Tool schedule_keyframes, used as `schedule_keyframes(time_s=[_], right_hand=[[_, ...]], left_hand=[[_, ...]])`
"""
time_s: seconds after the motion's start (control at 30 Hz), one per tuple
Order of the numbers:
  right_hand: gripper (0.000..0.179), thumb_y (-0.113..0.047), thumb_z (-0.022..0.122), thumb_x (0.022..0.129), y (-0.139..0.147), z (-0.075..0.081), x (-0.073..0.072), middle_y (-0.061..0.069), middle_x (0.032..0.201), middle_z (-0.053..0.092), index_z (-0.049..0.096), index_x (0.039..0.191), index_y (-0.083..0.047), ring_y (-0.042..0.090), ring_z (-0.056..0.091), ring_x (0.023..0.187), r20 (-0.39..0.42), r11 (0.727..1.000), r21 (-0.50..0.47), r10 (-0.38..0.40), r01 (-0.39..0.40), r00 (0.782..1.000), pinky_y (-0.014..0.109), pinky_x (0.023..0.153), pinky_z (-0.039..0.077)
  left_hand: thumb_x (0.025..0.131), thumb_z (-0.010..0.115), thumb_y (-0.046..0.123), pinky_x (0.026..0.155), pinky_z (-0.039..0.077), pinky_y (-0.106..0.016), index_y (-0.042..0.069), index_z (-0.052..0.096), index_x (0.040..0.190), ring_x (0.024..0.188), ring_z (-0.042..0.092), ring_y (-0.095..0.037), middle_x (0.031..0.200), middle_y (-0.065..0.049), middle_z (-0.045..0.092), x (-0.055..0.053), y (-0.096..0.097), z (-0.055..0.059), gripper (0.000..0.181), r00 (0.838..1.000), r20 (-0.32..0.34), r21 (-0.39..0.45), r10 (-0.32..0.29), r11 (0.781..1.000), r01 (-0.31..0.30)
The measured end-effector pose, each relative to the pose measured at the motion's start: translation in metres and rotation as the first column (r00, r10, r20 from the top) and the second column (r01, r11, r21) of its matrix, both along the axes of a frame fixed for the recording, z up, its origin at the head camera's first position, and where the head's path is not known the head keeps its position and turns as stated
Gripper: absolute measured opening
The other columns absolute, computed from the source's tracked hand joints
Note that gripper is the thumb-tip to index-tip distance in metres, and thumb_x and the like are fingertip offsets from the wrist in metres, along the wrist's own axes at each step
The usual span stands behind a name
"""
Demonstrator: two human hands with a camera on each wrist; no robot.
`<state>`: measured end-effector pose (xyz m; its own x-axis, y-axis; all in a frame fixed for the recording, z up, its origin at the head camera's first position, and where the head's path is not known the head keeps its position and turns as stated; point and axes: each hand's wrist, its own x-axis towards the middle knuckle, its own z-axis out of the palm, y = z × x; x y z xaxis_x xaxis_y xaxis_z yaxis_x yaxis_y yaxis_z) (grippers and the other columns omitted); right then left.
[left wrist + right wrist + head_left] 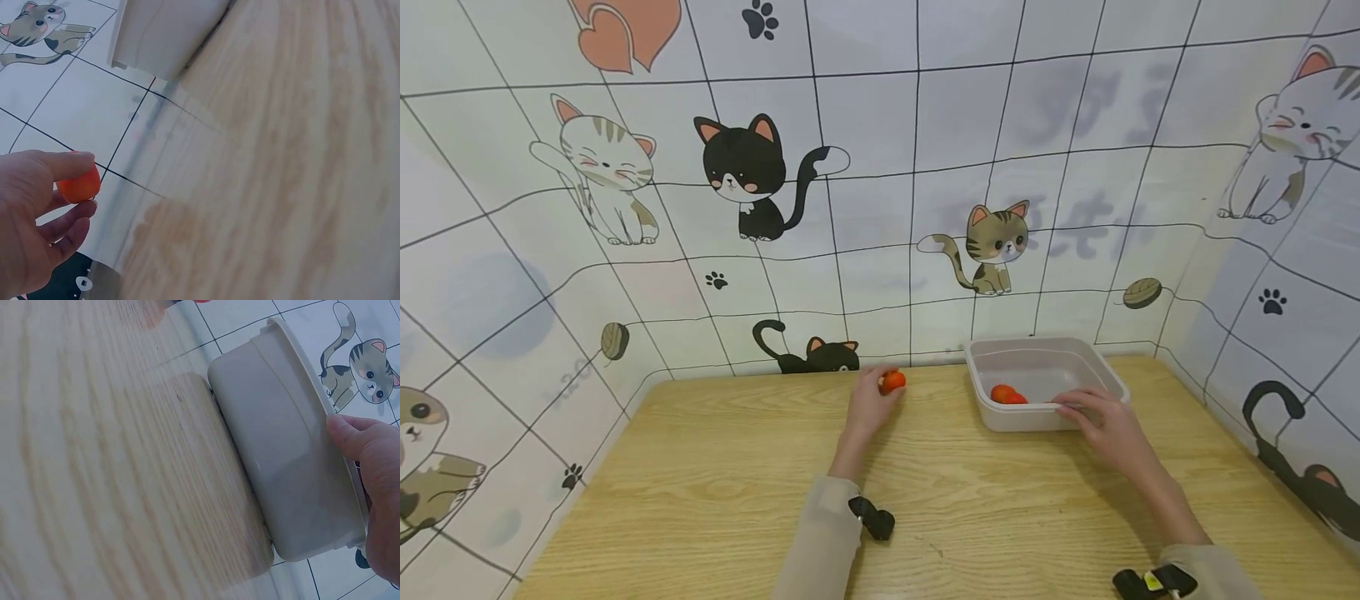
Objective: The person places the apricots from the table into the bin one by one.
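Observation:
My left hand [867,407] pinches a small orange-red tomato-like fruit [892,382] near the table's back edge, left of the plastic tub. In the left wrist view, the fruit [80,186] sits between thumb and fingers. The light grey tub [1022,417] stands at the back right of the table. Several similar red fruits [1006,394] lie inside it at the left, partly hidden by its front wall. With thumb and fingers my right hand [1108,429] grips the tub's front rim; in the right wrist view the thumb lies over the rim [340,428].
The wooden table [737,467] runs back to a wall sheet [880,208] printed with cats and grid lines. Its sides are also bounded by this sheet. Black wrist cameras [872,518] are strapped over both sleeves.

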<state>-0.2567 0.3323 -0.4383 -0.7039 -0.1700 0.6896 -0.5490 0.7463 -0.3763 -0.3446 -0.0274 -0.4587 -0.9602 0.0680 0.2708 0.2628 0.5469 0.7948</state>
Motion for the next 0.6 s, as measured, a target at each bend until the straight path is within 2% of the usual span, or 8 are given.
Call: schedule_keyframes(time_s=[0.23,0.33,0.6], right_hand=[[0.024,0.006,0.081,0.078,-0.001,0.001,0.003,0.000,0.094,0.070,0.077,0.095,-0.011,0.010,0.062,0.087,0.021,1.000,-0.006,0.001,-0.001,1.000,0.005,0.085,0.036],[0.025,0.006,0.081,0.078,-0.001,0.001,0.004,0.000,0.094,0.070,0.077,0.097,-0.011,0.010,0.062,0.087,0.023,1.000,-0.008,0.007,-0.007,1.000,0.005,0.084,0.037],[0.025,0.006,0.081,0.078,-0.001,0.002,0.003,0.000,0.093,0.070,0.077,0.096,-0.010,0.008,0.062,0.087,0.017,1.000,-0.016,0.016,-0.016,1.000,0.005,0.085,0.036]], left_hand=[[0.089,0.078,0.012,0.076,0.052,-0.031,0.007,0.068,0.125,0.085,0.058,-0.021,0.116,-0.012,0.063,0.007,0.003,0.010,0.037,0.999,-0.048,0.068,-0.001,0.998,0.004],[0.089,0.079,0.011,0.071,0.052,-0.028,0.007,0.069,0.124,0.083,0.061,-0.020,0.114,-0.011,0.065,0.009,0.005,0.014,0.037,0.996,-0.086,0.094,-0.015,0.995,0.023],[0.088,0.079,0.009,0.072,0.055,-0.028,0.004,0.068,0.122,0.083,0.066,-0.023,0.117,-0.010,0.069,0.017,0.015,0.031,0.037,0.982,-0.178,0.139,-0.058,0.987,0.084]])
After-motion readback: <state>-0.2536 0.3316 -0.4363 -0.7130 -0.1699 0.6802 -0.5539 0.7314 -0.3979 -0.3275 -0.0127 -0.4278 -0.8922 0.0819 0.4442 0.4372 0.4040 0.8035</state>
